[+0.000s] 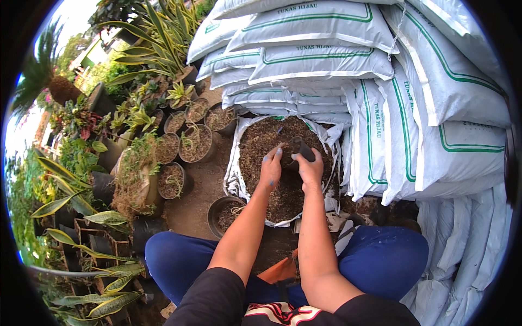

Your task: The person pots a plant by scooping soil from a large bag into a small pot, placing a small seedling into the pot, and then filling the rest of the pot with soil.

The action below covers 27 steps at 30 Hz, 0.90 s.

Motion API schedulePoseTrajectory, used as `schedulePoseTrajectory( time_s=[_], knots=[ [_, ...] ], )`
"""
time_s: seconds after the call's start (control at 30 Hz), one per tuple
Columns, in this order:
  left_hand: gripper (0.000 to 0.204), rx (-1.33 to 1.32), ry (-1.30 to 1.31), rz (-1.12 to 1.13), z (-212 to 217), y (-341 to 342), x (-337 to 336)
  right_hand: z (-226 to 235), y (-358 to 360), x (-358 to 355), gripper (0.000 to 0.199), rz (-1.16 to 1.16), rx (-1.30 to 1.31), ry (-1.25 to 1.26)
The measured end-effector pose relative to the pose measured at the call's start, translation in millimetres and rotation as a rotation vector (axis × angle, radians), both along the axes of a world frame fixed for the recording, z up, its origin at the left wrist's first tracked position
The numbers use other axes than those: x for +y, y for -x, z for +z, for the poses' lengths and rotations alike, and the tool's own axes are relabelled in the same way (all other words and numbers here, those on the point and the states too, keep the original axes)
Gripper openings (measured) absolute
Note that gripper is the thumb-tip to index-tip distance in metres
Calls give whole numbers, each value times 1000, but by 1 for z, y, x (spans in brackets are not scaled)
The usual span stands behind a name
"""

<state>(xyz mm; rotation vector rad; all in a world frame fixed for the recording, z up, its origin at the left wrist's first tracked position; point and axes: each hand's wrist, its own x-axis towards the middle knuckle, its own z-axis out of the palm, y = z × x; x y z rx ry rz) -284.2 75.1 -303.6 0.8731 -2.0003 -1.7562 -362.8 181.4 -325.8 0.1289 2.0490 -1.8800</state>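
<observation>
Black pot (302,149), small and soft-sided like a nursery bag, sits between the two hands above an open sack of potting mix (255,142). Its mouth tilts away from the camera, so what is inside cannot be seen, and the lower half of it is covered by the right hand (310,169). That hand is curled around the pot from below and behind, thumb on the near side; the fingers on the far side are hidden. The left hand (271,165) is at the pot's left edge with its fingers bunched and pointing downward. Whether they pinch the rim or only a clump of mix is hard to make out, since the fingertips merge with the dark brown fibre behind them.

The sack's white plastic rim is rolled down, and its near edge is hidden by the forearms. Behind and to the right, stacked white bags (321,62) with green trim rise out of the picture; the upper ones are cut off by the round border. A round dark pot (224,214) of soil stands on the ground just left of the left forearm, partly covered by it. Further left stand more filled pots (196,142) and striped leafy plants (155,41), blurring toward the rim.
</observation>
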Motion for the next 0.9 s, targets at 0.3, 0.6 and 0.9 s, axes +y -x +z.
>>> schedulePoseTrajectory(
  time_s=[0.3, 0.6, 0.9],
  knots=[
    [31, -13, 151, 31, 55, -43, -14, 50, -7, 14, 82, -152, -380, 448],
    [30, -30, 376, -34, 35, -74, -11, 49, -1, 25, 71, -116, -399, 459],
    [13, -88, 459, 53, 8, -86, -19, 72, -18, 23, 56, -35, -388, 381]
  ],
)
